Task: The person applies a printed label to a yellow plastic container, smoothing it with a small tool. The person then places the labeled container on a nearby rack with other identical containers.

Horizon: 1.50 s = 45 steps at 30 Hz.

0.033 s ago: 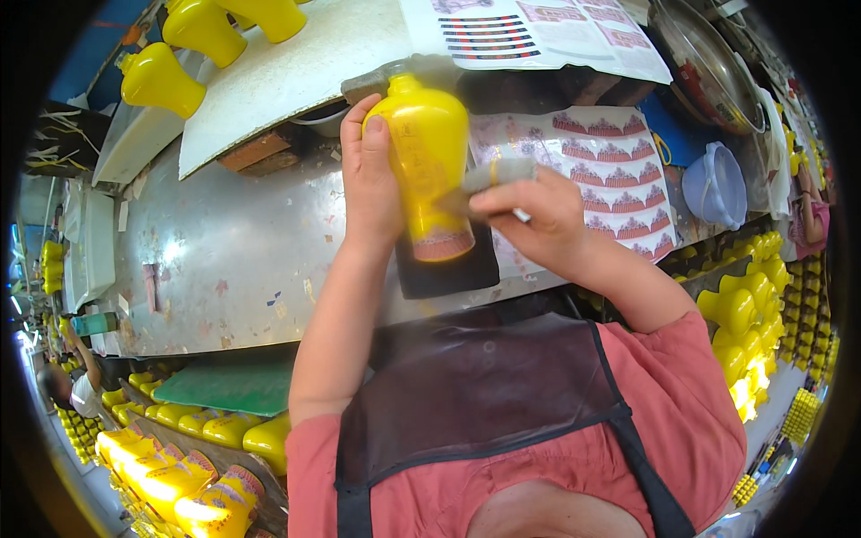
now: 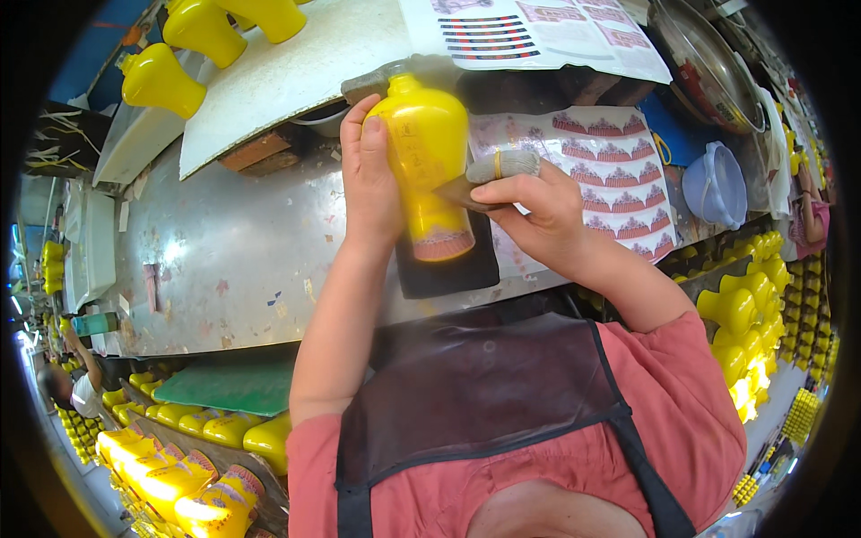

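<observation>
A glossy yellow bottle (image 2: 426, 134) lies on a black pad (image 2: 448, 276), its neck pointing away from me. Along its front runs a faint printed decal, and a reddish patterned band (image 2: 442, 245) circles its base. My left hand (image 2: 369, 170) grips the bottle's left side, thumb on top. In my right hand (image 2: 538, 211) is a dark, flat scraper blade (image 2: 462, 193), pinched between thumb and fingers. The blade's tip meets the bottle's lower right side. One right finger wears a grey cloth wrap (image 2: 507, 165) tied with a yellow band.
To the right lie a decal sheet (image 2: 614, 175) and a pale blue bucket (image 2: 715, 186). A metal basin (image 2: 704, 63) stands behind. More yellow bottles rest on a white board (image 2: 296, 81) at far left and on racks below the metal table (image 2: 206, 260).
My right hand's fingers have shifted slightly, and the blurred scraper now shows clearly with its tip against the bottle. My left hand and the bottle have hardly moved.
</observation>
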### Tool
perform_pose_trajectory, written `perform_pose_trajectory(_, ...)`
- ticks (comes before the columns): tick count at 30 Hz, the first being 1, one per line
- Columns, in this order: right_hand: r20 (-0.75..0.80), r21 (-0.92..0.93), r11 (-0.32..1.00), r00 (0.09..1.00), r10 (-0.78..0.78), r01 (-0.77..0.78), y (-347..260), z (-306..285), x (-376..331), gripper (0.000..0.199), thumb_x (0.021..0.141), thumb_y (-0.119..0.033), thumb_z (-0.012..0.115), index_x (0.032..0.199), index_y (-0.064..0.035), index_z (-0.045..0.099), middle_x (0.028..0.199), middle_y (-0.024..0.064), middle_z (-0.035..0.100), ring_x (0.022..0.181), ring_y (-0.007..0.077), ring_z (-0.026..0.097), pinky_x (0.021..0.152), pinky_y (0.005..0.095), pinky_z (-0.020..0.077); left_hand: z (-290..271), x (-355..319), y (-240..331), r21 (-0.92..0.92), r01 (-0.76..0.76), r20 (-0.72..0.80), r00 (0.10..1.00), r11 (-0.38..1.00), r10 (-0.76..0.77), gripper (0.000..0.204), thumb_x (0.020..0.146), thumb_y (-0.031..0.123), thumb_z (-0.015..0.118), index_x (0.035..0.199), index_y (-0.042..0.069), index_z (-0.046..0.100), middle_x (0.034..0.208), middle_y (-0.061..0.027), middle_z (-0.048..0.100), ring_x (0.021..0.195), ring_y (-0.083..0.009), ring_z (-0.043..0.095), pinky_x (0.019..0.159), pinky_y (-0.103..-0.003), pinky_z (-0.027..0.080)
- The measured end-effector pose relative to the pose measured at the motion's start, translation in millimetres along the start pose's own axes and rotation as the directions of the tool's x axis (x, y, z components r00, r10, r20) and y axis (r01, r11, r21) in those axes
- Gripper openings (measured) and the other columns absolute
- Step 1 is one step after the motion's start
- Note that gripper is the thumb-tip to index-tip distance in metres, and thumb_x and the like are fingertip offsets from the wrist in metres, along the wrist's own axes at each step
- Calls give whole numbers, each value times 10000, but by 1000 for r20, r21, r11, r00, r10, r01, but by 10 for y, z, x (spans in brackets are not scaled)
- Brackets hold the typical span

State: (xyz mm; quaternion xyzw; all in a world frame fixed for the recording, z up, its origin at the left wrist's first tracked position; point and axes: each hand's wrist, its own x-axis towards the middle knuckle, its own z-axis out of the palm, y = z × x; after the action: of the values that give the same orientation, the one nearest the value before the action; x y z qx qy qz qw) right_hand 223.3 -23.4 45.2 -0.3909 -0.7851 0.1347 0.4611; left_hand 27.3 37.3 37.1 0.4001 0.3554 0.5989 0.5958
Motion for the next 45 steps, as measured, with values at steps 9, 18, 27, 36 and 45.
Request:
perform_pose_trajectory(9, 221, 420, 837, 934, 280, -350, -30, -66, 34, 209, 847, 33, 721, 1038, -42, 680, 978, 83, 700, 845, 190, 691, 725, 302, 548, -1, -22, -8, -21, -33, -20, 999, 999, 33, 456, 1102, 400, 395, 1391, 51, 446, 1256, -121, 601, 1126, -210, 632, 956, -363, 541)
perform_pose_trajectory(18, 482, 227, 505, 547, 684, -832, 86, 146, 200, 686, 958, -324, 648, 1528, -43, 390, 1059, 172, 647, 914, 208, 636, 801, 328, 491, -129, -151, -51, 480, -139, 3, 988, 866, 157, 692, 1026, 344, 468, 1567, 30, 172, 1541, -225, 332, 1405, -333, 401, 1170, -421, 326)
perform_pose_trajectory(27, 433, 202, 778, 767, 473, -594, 226, 230, 112, 820, 953, -329, 669, 1605, -61, 250, 1356, 207, 595, 1158, 234, 604, 983, 327, 466, -245, -394, -166, 556, -46, 88, 996, 830, -4, 967, 946, 285, 563, 1592, 10, -101, 1549, -275, 358, 1400, -405, 430, 1164, -408, 340)
perform_pose_trajectory(36, 359, 295, 755, 800, 480, -586, 248, 309, 79, 933, 860, -309, 739, 1609, -77, 234, 1331, 284, 608, 1179, 323, 643, 1007, 379, 483, -303, -405, -183, 495, -31, 166, 984, 868, -60, 839, 1088, 370, 408, 1600, 103, -200, 1632, -164, 232, 1459, -274, 326, 1186, -373, 286)
perform_pose_trajectory(45, 288, 266, 723, 769, 571, -637, 263, 67, 273, 599, 983, -367, 637, 1478, -62, 489, 1115, 134, 686, 953, 158, 651, 842, 294, 512, -385, -306, -253, 563, -166, 191, 979, 809, 68, 858, 989, 255, 483, 1606, 11, -62, 1631, -225, 216, 1500, -338, 269, 1220, -391, 228)
